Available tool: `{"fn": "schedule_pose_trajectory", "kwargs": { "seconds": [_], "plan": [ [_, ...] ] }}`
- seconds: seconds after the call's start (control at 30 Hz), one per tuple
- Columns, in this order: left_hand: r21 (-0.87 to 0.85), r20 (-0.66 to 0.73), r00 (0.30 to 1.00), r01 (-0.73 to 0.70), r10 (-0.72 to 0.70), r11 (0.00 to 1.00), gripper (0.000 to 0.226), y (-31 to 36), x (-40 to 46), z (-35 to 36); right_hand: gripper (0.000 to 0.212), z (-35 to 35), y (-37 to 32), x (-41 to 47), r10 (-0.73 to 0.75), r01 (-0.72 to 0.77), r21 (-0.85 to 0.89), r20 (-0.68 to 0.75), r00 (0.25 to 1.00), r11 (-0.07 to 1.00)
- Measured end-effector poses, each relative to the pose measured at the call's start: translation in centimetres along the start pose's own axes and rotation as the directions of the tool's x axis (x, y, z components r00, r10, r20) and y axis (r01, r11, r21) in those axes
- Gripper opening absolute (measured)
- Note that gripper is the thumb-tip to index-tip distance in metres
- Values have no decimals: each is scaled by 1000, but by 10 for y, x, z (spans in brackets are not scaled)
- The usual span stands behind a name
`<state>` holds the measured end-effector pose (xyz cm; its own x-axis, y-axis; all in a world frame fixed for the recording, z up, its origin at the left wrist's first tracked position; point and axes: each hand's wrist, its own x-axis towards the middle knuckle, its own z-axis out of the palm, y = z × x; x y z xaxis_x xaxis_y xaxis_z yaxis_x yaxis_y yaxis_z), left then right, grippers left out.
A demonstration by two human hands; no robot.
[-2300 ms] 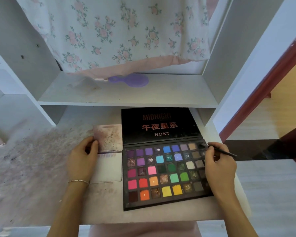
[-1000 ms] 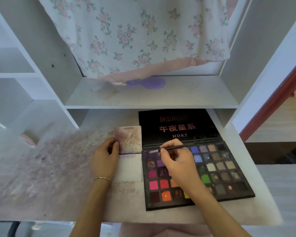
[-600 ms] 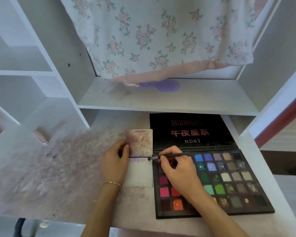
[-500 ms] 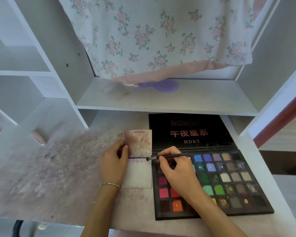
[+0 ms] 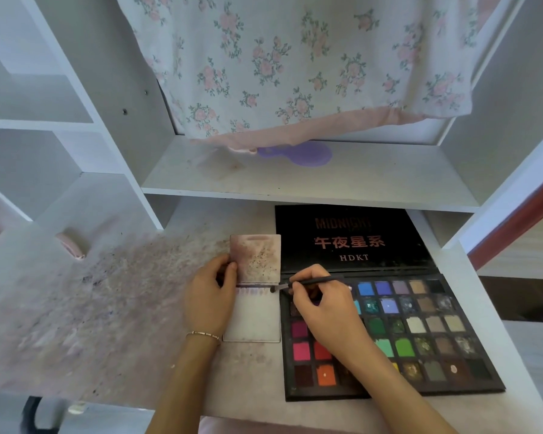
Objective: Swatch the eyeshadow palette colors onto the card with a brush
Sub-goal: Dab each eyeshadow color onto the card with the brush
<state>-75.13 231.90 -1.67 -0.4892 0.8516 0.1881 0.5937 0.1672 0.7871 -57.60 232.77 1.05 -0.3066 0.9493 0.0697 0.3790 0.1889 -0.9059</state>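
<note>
On stained desk [image 5: 113, 311], open palette [image 5: 420, 333], card [image 5: 257, 317]

A: From where is the scene viewed?

B: One head-worn wide-angle view is given, looking forward and down onto a white desk [image 5: 113, 308] from close above. Straight edges are bowed toward the frame borders.

A: What is covered?

B: Both forearms are seen entering from the bottom edge; a shelf [image 5: 373, 183] is seen ahead. No second view is supplied, so no overlap is recorded.
</note>
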Motion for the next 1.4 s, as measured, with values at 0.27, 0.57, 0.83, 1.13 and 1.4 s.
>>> {"fn": "schedule_pose_trajectory", "kwargs": {
  "seconds": [0.27, 0.57, 0.83, 1.13, 1.4],
  "plan": [
    [2, -2, 1000, 4, -4, 1000, 19, 1, 0, 0, 14, 1, 0, 1, -11, 11, -33, 3, 1000, 999],
    [7, 7, 1000, 3, -3, 1000, 19, 1, 0, 0, 10, 1, 1, 3, -19, 18, -62, -2, 1000, 998],
    [16, 13, 1000, -1, 0, 1000, 19, 1, 1, 0, 18, -5, -2, -3, -40, 41, 18, -57, 998, 999],
    [-2, 27, 1000, -15, 15, 1000, 18, 1, 0, -2, 31, -27, 5, -48, -165, 182, 49, -242, 956, 982],
    [-32, 18, 1000, -10, 10, 999, 20, 2, -2, -2, 24, -26, 18, -58, -269, 245, -119, -265, 926, 962]
  ]
}}
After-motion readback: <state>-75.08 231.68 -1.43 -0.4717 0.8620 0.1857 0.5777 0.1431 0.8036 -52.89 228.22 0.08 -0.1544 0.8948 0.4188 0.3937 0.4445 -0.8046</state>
